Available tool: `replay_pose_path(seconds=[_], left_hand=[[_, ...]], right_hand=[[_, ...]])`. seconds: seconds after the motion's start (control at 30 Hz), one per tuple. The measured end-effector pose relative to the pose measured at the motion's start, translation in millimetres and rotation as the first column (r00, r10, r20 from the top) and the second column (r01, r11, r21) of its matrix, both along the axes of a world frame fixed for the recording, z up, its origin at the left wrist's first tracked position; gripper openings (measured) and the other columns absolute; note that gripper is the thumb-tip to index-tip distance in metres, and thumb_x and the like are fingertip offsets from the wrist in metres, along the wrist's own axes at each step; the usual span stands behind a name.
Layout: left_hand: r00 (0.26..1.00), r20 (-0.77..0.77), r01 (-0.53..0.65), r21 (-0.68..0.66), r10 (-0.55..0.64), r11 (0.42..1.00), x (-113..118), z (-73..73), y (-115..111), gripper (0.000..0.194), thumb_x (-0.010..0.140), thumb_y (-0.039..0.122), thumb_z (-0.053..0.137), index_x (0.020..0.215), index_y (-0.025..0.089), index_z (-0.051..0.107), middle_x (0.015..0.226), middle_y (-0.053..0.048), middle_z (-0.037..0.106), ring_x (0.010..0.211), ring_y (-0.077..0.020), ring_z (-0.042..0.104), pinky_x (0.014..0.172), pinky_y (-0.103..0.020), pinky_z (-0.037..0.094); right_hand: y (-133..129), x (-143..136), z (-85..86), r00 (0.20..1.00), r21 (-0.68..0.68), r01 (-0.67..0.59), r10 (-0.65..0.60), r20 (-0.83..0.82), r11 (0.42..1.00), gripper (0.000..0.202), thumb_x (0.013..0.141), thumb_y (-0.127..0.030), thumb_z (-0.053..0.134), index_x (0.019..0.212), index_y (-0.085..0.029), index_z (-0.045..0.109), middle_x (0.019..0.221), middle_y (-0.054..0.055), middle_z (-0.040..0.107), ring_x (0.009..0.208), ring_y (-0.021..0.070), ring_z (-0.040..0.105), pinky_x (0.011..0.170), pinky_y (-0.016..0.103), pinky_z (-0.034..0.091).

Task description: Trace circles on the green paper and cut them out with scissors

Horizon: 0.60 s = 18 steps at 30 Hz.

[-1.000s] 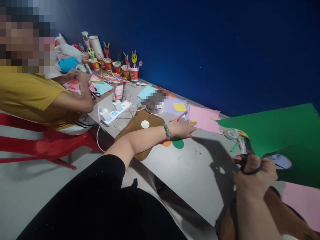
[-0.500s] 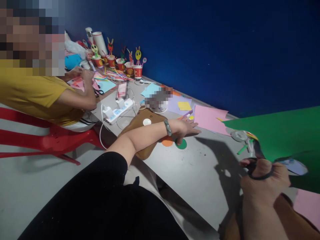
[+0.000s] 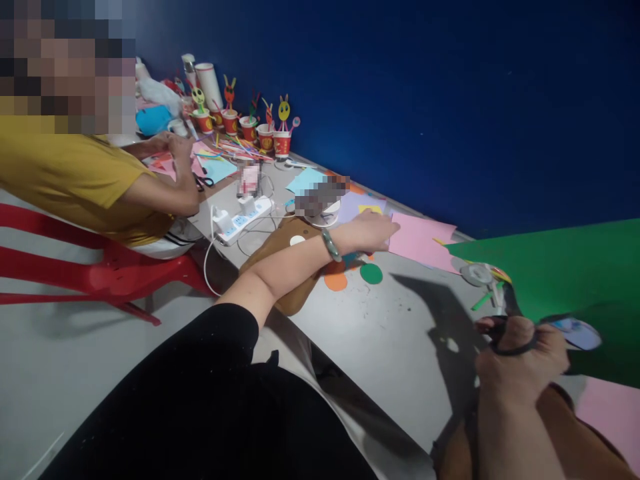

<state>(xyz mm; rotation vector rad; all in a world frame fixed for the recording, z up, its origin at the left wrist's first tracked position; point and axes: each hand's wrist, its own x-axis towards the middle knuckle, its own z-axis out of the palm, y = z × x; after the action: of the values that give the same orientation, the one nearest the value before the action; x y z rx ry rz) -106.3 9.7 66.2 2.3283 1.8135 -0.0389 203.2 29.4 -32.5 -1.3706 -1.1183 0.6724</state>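
Note:
My left hand [image 3: 367,231], with a jade-like bangle at the wrist, reaches across the table to the left edge of a pink paper sheet [image 3: 425,241]. Its fingers point right and seem extended, holding nothing visible. Just below it lie a green paper circle [image 3: 371,273] and an orange paper circle [image 3: 335,281]. At the right, my right hand [image 3: 523,350] is closed around scissors [image 3: 515,348], whose black handle loop shows around the fingers; the blades cannot be made out. Beyond that hand is a blurred pale purple oval [image 3: 580,332].
A tape roll [image 3: 477,274] lies beside a green panel [image 3: 560,267]. A brown bag [image 3: 285,293] sits under my left forearm, near a white power strip [image 3: 246,220] with cables. A co-worker in a yellow shirt [image 3: 75,173] works at left, near decorated red cups [image 3: 283,143].
My left hand has moved up and away from the green circle, which stays on the table, toward the pink sheet. The right hand still holds the scissors. The view has shifted slightly.

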Motion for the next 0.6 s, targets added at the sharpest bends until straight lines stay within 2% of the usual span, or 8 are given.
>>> replay_pose_path(seconds=[0.07, 0.17, 0.27, 0.4, 0.5, 0.6], left_hand=[[0.996, -0.009, -0.085, -0.041, 0.085, 0.996, -7, 2.1, -3, 0.04, 0.109, 0.02, 0.052, 0.141, 0.01, 0.073, 0.14, -0.023, 0.075, 0.129, -0.0331, 0.071, 0.107, -0.043, 0.054], [0.984, -0.033, -0.18, -0.104, 0.177, 0.978, -17, -6.7, -9, 0.038, 0.107, 0.013, 0.05, 0.13, 0.008, 0.079, 0.128, -0.024, 0.08, 0.119, -0.0335, 0.076, 0.097, -0.041, 0.058], [0.972, -0.038, -0.235, -0.129, 0.232, 0.963, -23, -20.5, -16, 0.034, 0.105, 0.012, 0.054, 0.124, 0.007, 0.082, 0.121, -0.023, 0.082, 0.114, -0.0315, 0.078, 0.096, -0.037, 0.059], [0.959, -0.006, -0.282, -0.102, 0.283, 0.954, -27, -35.0, -27, 0.037, 0.102, 0.008, 0.054, 0.128, 0.01, 0.08, 0.122, -0.019, 0.082, 0.112, -0.0271, 0.079, 0.097, -0.034, 0.059], [0.952, 0.019, -0.302, -0.077, 0.305, 0.95, -26, -42.2, -35, 0.043, 0.103, 0.004, 0.045, 0.13, 0.007, 0.078, 0.127, -0.023, 0.08, 0.119, -0.0288, 0.077, 0.099, -0.037, 0.059], [0.953, 0.061, -0.291, -0.087, 0.297, 0.953, -22, -45.8, -42, 0.045, 0.099, 0.0, 0.044, 0.126, 0.006, 0.079, 0.123, -0.024, 0.08, 0.119, -0.0316, 0.076, 0.1, -0.042, 0.058]], right_hand=[[-1, -2, 1.9, 0.999, -0.015, 0.033, -0.033, -0.003, 0.999, 0.055, 0.069, -0.063, 0.085, 0.065, -0.027, 0.043, 0.047, 0.0, 0.052, 0.041, 0.0172, 0.053, 0.047, 0.033, 0.049], [-6, -5, 5.6, 1.0, -0.032, 0.025, -0.025, 0.011, 0.999, 0.051, 0.074, -0.059, 0.086, 0.067, -0.027, 0.047, 0.049, 0.0, 0.054, 0.043, 0.0173, 0.054, 0.049, 0.033, 0.051], [-9, -9, 9.6, 1.0, -0.017, -0.015, 0.015, 0.009, 1.0, 0.051, 0.077, -0.057, 0.088, 0.069, -0.027, 0.048, 0.051, 0.0, 0.056, 0.044, 0.0164, 0.055, 0.054, 0.034, 0.055], [-9, -15, 13.5, 0.998, -0.037, -0.002, 0.0, -0.068, 0.999, 0.052, 0.078, -0.05, 0.089, 0.071, -0.028, 0.043, 0.047, -0.004, 0.052, 0.041, 0.0159, 0.052, 0.051, 0.032, 0.052], [-9, -17, 14.6, 0.997, -0.036, -0.005, 0.003, -0.078, 0.999, 0.044, 0.082, -0.039, 0.086, 0.072, -0.027, 0.045, 0.048, -0.003, 0.055, 0.043, 0.0163, 0.055, 0.05, 0.03, 0.05], [-10, -17, 14.1, 0.996, -0.025, -0.006, 0.004, -0.089, 1.0, 0.039, 0.086, -0.025, 0.081, 0.073, -0.027, 0.045, 0.048, -0.003, 0.056, 0.042, 0.016, 0.054, 0.049, 0.028, 0.048]])
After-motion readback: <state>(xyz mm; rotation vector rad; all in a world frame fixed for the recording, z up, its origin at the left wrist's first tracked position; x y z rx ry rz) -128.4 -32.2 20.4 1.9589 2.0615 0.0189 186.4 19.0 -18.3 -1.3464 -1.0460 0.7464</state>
